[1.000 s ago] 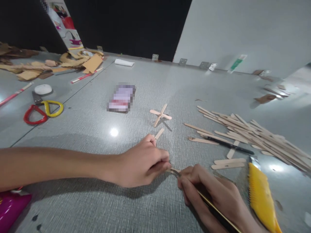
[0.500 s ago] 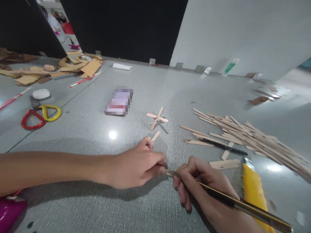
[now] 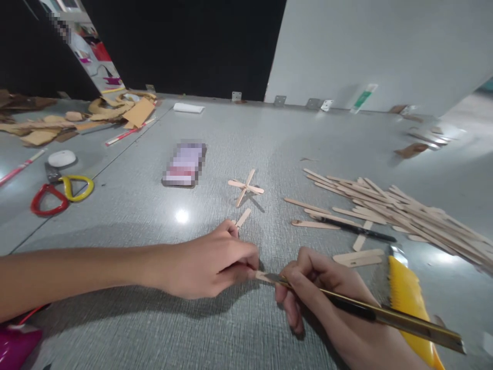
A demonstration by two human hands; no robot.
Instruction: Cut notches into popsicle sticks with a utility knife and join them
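My left hand (image 3: 215, 264) is closed around a wooden craft stick (image 3: 262, 276), pinching it so that only a short end shows past the fingertips. In my right hand (image 3: 327, 303) is a slim gold-and-black snap-off knife (image 3: 408, 324), gripped like a pen. Its blade lies against the stick's exposed end, close to my left fingers. Another craft stick (image 3: 243, 218) pokes out just beyond my left knuckles, partly covered by the hand. Farther off stands a cross of joined craft sticks (image 3: 246, 188).
Loose craft sticks (image 3: 385, 200) are heaped on the right, with a black pen (image 3: 358, 229) beside them. A yellow-handled tool (image 3: 412, 303) lies near my right hand. A phone (image 3: 185, 164), scissors (image 3: 49, 199) and cardboard scraps (image 3: 115, 109) occupy the left and back.
A little more of the stick's end shows beyond my left fingertips, and the blade now lies farther along it. The view has shifted slightly; both hands keep their grips.
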